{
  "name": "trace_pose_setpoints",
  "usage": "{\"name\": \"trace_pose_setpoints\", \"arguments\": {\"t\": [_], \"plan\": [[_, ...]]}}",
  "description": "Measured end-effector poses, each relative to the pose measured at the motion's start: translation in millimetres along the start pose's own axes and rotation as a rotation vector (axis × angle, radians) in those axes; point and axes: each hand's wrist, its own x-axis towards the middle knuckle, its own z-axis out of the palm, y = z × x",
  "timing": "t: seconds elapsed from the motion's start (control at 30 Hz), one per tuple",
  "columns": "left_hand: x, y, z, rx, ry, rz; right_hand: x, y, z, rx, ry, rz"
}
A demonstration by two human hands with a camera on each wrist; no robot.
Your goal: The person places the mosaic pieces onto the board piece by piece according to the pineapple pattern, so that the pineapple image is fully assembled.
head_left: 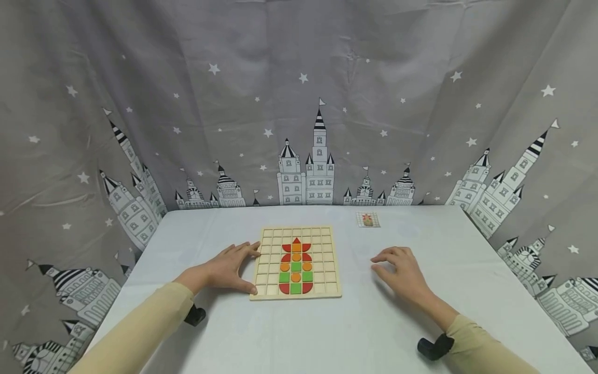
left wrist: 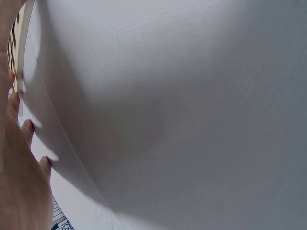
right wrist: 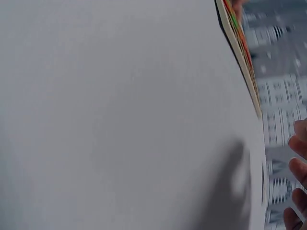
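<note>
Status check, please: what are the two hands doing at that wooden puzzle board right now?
Left hand open, fingers against the wooden board at its left edge. Right hand open, resting on the table, clear of the board. Small card lies behind, untouched.

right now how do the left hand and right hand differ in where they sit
The left hand touches the wooden board's left edge; the right hand lies apart from it on the table. The left's fingers lie flatter; the right's arch a little. Both hold nothing.

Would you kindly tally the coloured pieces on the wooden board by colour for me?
Red pieces: 7
Orange pieces: 5
Green pieces: 4
Total: 16, as far as the head view shows.
</note>
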Motion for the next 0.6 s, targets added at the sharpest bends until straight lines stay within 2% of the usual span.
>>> {"name": "trace_pose_setpoints", "arguments": {"t": [0.17,0.3,0.43,0.6], "plan": [[-7.2,-1.4,-4.3,-0.005,0.001,-0.007,-16.7,33.1,-27.7,-0.021,0.062,0.076],[-13.0,-5.9,-6.1,0.012,-0.002,-0.021,-24.7,50.7,-38.8,-0.087,0.052,0.123],[-15.4,-7.9,-6.7,0.015,0.008,-0.018,-26.9,61.0,-44.9,-0.136,0.041,0.138],[-15.7,-8.7,-5.0,-0.014,0.029,-0.005,-23.1,63.5,-48.1,-0.145,0.038,0.126]]}}
